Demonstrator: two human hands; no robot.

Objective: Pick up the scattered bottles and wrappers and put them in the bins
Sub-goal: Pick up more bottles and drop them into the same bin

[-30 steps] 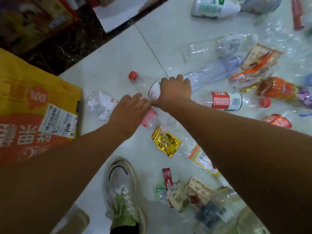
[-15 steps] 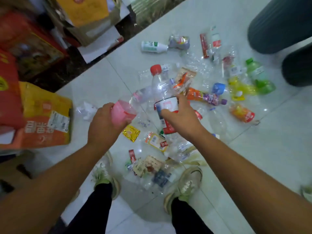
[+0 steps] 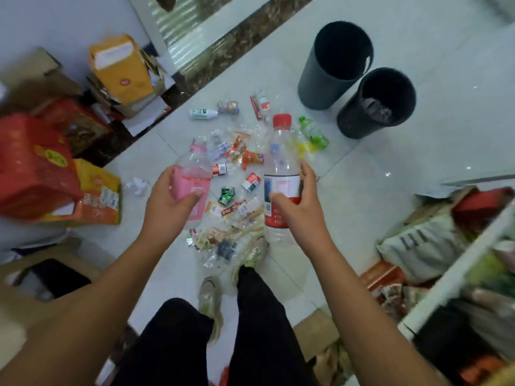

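Bottles in both hands above the littered floor

Floor (image 3: 362, 190) of pale tile lies open to the right of the litter pile (image 3: 237, 174) and runs bare up to two dark cylindrical bins (image 3: 334, 65), which stand side by side, well apart from the hands. Cardboard boxes (image 3: 36, 162) crowd the left edge; bags and a white shelf edge (image 3: 459, 260) close in the right. A dark marble strip borders the tiles at the back.

The left hand (image 3: 170, 204) is closed around a clear bottle with a pink label and pink cap (image 3: 192, 174), thumb across the label, bottle tilted slightly. The right hand (image 3: 298, 201) is wrapped around a taller clear bottle with a red cap and red-and-white label (image 3: 281, 162), held upright. Both forearms reach forward over the person's legs and pale sneakers (image 3: 250, 252). Other bottles and wrappers lie scattered on the floor beneath and beyond the hands.
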